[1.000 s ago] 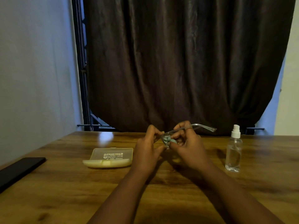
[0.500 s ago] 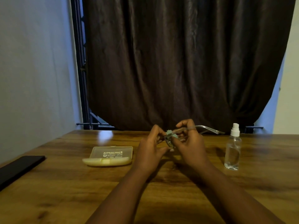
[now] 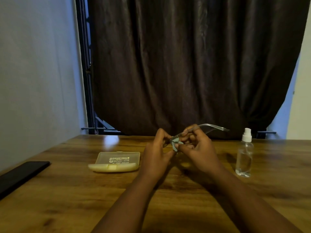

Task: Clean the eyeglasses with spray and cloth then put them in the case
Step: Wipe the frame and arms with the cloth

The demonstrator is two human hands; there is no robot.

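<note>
I hold clear-framed eyeglasses (image 3: 210, 127) above the middle of the wooden table (image 3: 67, 190); one temple arm sticks out to the right. My left hand (image 3: 157, 153) grips the frame's left part. My right hand (image 3: 197, 148) pinches a small pale green cloth (image 3: 175, 143) against a lens; the lenses are mostly hidden by my fingers. A translucent yellowish glasses case (image 3: 117, 161) lies closed on the table, left of my hands. A clear spray bottle (image 3: 244, 153) with a white nozzle stands upright to the right.
A flat black object (image 3: 20, 175) lies at the table's left edge. A grey wall runs along the left side, and a dark curtain (image 3: 185, 64) hangs behind the table's far edge.
Both hands stay together on the glasses, with small shifts; the temple arm has tilted slightly and the cloth has moved a little between my fingers.
</note>
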